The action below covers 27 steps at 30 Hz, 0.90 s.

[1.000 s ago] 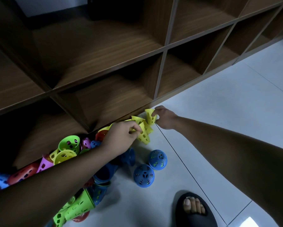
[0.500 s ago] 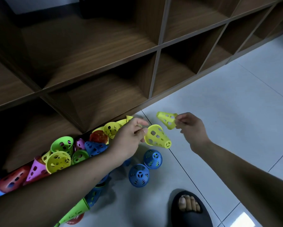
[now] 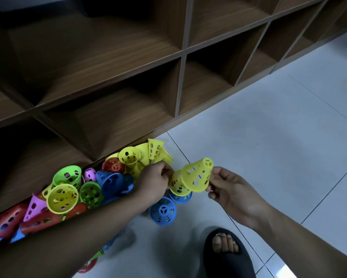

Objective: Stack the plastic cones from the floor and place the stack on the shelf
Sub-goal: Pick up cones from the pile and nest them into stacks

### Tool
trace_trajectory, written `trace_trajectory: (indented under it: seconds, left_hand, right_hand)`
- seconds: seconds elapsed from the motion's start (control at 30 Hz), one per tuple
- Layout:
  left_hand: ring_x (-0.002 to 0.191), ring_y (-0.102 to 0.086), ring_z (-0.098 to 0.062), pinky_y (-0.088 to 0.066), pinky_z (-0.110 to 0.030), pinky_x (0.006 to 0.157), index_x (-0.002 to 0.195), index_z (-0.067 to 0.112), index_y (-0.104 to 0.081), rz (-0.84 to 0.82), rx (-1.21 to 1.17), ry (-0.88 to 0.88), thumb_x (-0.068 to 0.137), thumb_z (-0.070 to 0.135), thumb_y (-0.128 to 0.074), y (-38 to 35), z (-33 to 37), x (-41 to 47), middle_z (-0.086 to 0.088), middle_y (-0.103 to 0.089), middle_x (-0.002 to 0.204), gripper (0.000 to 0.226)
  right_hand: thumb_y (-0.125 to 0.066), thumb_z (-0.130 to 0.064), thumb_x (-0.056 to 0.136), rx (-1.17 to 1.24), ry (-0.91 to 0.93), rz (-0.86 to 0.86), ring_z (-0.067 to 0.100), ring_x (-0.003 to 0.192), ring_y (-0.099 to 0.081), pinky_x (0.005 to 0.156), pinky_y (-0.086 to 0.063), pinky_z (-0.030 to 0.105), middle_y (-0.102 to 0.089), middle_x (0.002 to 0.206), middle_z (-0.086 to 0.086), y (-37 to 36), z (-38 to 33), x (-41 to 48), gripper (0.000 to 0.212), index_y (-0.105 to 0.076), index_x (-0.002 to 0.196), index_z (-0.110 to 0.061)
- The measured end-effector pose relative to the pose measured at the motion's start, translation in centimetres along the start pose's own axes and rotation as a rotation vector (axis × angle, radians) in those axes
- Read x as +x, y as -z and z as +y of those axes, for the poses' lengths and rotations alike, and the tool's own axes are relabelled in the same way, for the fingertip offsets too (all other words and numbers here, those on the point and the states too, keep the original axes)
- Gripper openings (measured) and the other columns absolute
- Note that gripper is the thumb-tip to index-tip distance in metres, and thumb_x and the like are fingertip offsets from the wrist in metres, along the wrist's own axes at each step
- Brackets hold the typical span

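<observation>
White tile floor (image 3: 269, 137); yellow cones (image 3: 198, 175) in left hand (image 3: 154, 183) and right hand (image 3: 232, 189).

The fingertips of the left hand (image 3: 154, 183) curl out of sight where they pinch the rear perforated yellow plastic cone (image 3: 174, 185), whose right side is covered by the front perforated yellow plastic cone (image 3: 197, 177). A blue perforated plastic cone (image 3: 180, 199) shows only a sliver beneath them. The left forearm (image 3: 88, 227) hides part of the coloured cone pile (image 3: 62, 198). Blurred red perforated cones (image 3: 6, 219) run off the left edge. The black slipper (image 3: 228, 261) is cut by the bottom edge.
</observation>
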<state>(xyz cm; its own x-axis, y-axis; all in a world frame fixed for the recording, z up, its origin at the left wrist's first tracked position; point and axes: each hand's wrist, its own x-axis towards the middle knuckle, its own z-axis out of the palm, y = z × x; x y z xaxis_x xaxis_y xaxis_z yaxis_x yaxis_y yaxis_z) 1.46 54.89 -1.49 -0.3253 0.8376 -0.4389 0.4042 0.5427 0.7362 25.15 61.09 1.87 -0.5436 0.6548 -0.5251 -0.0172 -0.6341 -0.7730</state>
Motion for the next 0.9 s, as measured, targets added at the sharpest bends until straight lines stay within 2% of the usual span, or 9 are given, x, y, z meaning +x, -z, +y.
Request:
trace_trajectory:
  seconds: [0.2,0.3,0.4,0.57,0.67,0.73,0.8,0.9]
  left_hand:
    - [0.089,-0.070,-0.009,-0.057,-0.031,0.081,0.099,0.025,-0.071,-0.019,0.098,-0.111,0.100,0.021,-0.068,-0.2,-1.3,-0.2,0.012,-0.075,0.092,0.005]
    - [0.087,-0.068,-0.005,-0.057,-0.032,0.079,0.094,0.025,-0.070,-0.028,0.123,-0.121,0.098,0.024,-0.072,0.4,-1.9,0.3,0.013,-0.072,0.087,0.005]
    - [0.084,-0.069,-0.009,-0.058,-0.035,0.077,0.091,0.025,-0.069,0.033,0.185,-0.131,0.097,0.025,-0.071,1.7,-2.3,1.3,0.012,-0.072,0.083,0.006]
    - [0.092,-0.070,-0.014,-0.058,-0.034,0.079,0.096,0.025,-0.069,0.131,0.351,-0.185,0.096,0.023,-0.070,4.8,-2.7,3.0,0.012,-0.074,0.100,0.003]
    - [0.099,-0.069,-0.020,-0.058,-0.040,0.081,0.095,0.026,-0.068,0.175,0.431,-0.227,0.093,0.024,-0.070,6.3,-3.6,3.8,0.007,-0.071,0.102,0.003]
    - [0.106,-0.065,-0.020,-0.057,-0.042,0.086,0.099,0.026,-0.070,0.148,0.466,-0.224,0.095,0.025,-0.069,7.1,-3.9,4.1,0.004,-0.067,0.108,0.004]
    - [0.108,-0.064,-0.021,-0.057,-0.043,0.088,0.103,0.026,-0.071,0.117,0.482,-0.224,0.096,0.027,-0.068,7.8,-4.2,4.2,0.004,-0.065,0.113,0.008]
    - [0.107,-0.063,-0.023,-0.057,-0.042,0.086,0.108,0.026,-0.071,0.101,0.527,-0.227,0.098,0.028,-0.068,8.5,-4.5,4.3,0.003,-0.063,0.119,0.011]
  right_hand:
    - [-0.063,-0.007,0.104,-0.260,0.029,0.015,0.023,0.081,-0.060,0.071,-0.045,0.033,-0.068,0.092,0.016,-0.4,1.5,0.7,0.014,-0.072,0.114,-0.005]
    - [-0.065,-0.005,0.101,-0.455,0.028,0.023,0.022,0.080,-0.067,0.070,-0.049,0.034,-0.074,0.095,0.014,-0.5,1.7,1.6,0.012,-0.072,0.109,-0.010]
    - [-0.069,-0.011,0.098,-0.634,0.014,0.061,0.019,0.079,-0.071,0.068,-0.052,0.034,-0.076,0.098,0.004,-0.5,1.8,3.0,0.010,-0.075,0.100,-0.018]
    - [-0.061,-0.013,0.098,-0.835,0.015,0.085,0.009,0.078,-0.072,0.069,-0.054,0.034,-0.074,0.094,-0.006,-1.1,1.4,6.0,0.020,-0.074,0.096,-0.027]
    - [-0.056,-0.011,0.097,-0.925,0.023,0.084,0.013,0.078,-0.065,0.063,-0.051,0.028,-0.072,0.092,-0.008,-2.1,1.0,8.0,0.027,-0.075,0.097,-0.030]
    - [-0.055,-0.011,0.098,-0.974,0.049,0.074,0.017,0.082,-0.065,0.060,-0.046,0.020,-0.071,0.102,-0.008,-2.9,0.9,9.3,0.027,-0.075,0.101,-0.028]
    - [-0.055,-0.010,0.100,-1.053,0.086,0.054,0.013,0.084,-0.063,0.061,-0.042,0.013,-0.068,0.113,-0.008,-3.5,0.8,10.5,0.026,-0.075,0.108,-0.025]
    - [-0.052,-0.010,0.101,-1.177,0.105,0.012,0.015,0.100,-0.062,0.077,-0.046,0.020,-0.062,0.127,-0.004,-4.0,1.1,12.4,0.031,-0.073,0.117,-0.025]
